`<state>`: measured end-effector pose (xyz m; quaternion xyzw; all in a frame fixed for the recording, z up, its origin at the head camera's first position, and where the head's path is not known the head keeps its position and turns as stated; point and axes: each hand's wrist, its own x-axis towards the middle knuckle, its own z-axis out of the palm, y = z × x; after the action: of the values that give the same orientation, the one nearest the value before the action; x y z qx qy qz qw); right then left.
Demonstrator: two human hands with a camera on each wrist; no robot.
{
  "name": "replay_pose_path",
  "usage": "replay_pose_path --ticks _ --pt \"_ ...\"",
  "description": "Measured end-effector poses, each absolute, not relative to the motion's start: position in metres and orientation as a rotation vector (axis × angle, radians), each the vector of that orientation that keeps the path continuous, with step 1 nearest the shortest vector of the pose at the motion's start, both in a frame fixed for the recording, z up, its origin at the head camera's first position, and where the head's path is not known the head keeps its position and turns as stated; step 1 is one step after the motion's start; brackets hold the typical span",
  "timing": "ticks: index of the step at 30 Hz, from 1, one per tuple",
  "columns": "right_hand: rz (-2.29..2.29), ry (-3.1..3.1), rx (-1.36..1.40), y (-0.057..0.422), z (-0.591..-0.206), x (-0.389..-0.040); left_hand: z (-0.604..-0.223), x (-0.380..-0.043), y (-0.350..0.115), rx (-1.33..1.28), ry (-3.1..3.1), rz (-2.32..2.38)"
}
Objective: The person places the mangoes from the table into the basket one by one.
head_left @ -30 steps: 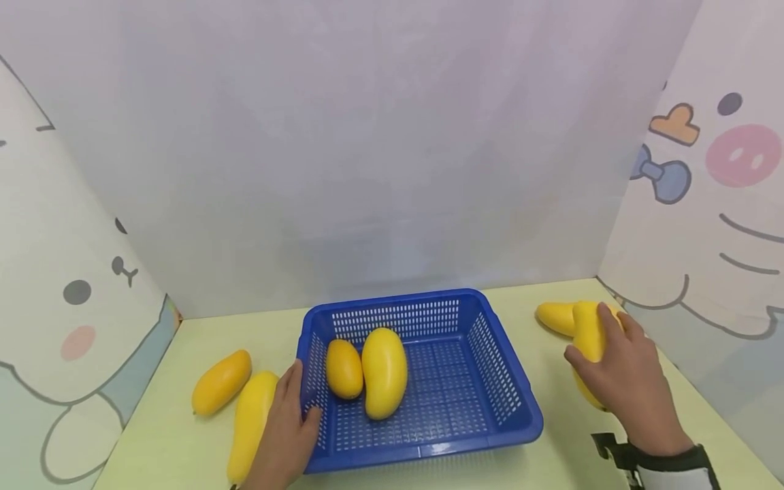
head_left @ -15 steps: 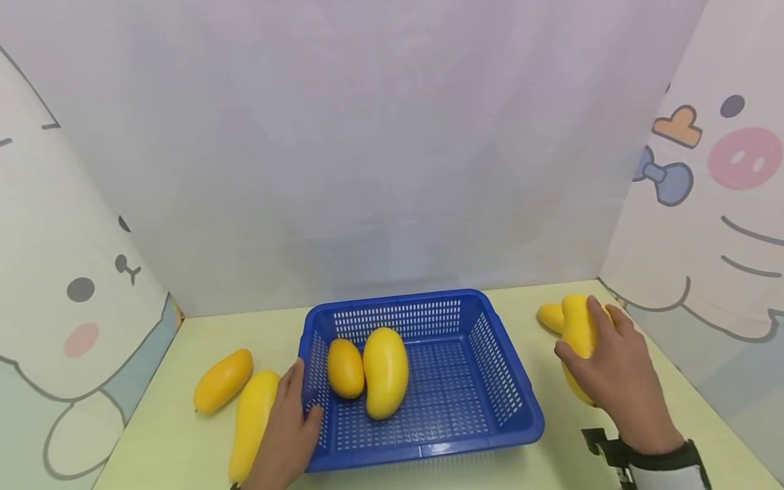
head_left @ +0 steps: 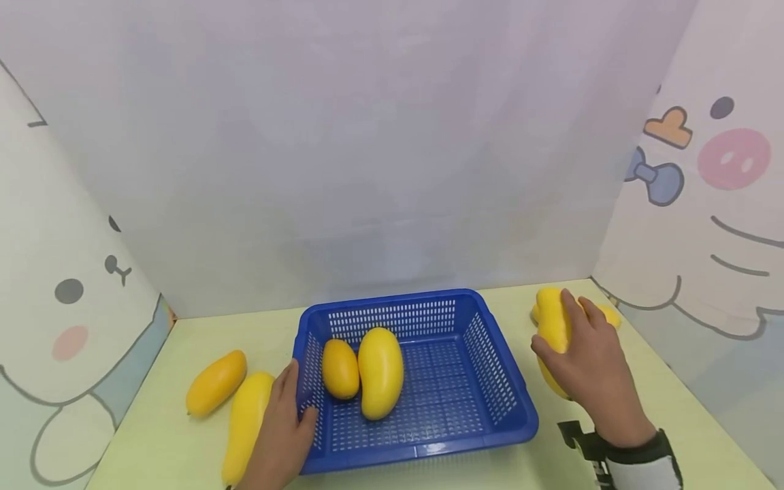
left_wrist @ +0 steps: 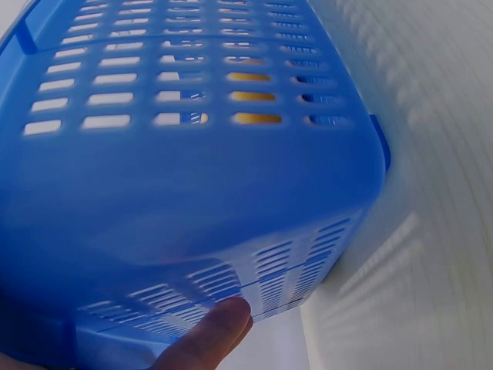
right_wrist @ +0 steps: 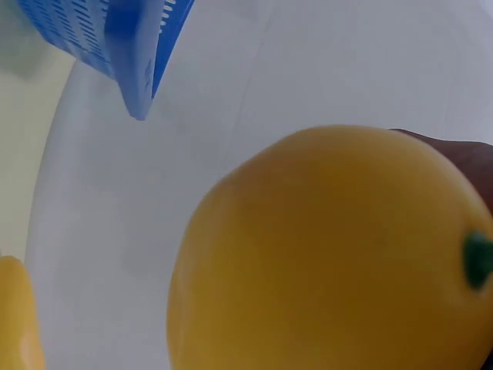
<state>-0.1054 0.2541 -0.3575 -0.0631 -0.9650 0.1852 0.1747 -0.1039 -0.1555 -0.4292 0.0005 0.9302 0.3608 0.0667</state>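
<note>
My right hand (head_left: 593,373) grips a large yellow mango (head_left: 552,323) on the right, held above the table. In the right wrist view the mango's rounded end fills much of the picture, with a green stem spot. At the basket's left side my left hand (head_left: 283,427) holds the blue plastic basket (head_left: 429,450), thumb over the rim and fingers along the outer wall. Inside the basket, side by side at the left, lie a small orange-yellow mango (head_left: 340,369) and a bigger yellow mango (head_left: 381,374).
Another yellow mango (head_left: 612,316) lies on the table behind my right hand, mostly hidden. Left of the basket are an orange-yellow mango (head_left: 217,383) and a long yellow mango (head_left: 246,425), partly behind my left hand. Cartoon-printed panels and a pale backdrop (head_left: 380,170) enclose the table.
My right hand has carried the yellow mango leftward, closer to the basket, passing in front of the mango lying behind. The left hand stays on the basket.
</note>
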Motion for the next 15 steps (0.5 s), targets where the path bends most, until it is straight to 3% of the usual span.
replay_pose_path --ticks 15 --pt "0.593 -2.719 -0.139 0.224 -0.351 -0.114 -0.429 -0.104 -0.156 -0.001 2.798 1.092"
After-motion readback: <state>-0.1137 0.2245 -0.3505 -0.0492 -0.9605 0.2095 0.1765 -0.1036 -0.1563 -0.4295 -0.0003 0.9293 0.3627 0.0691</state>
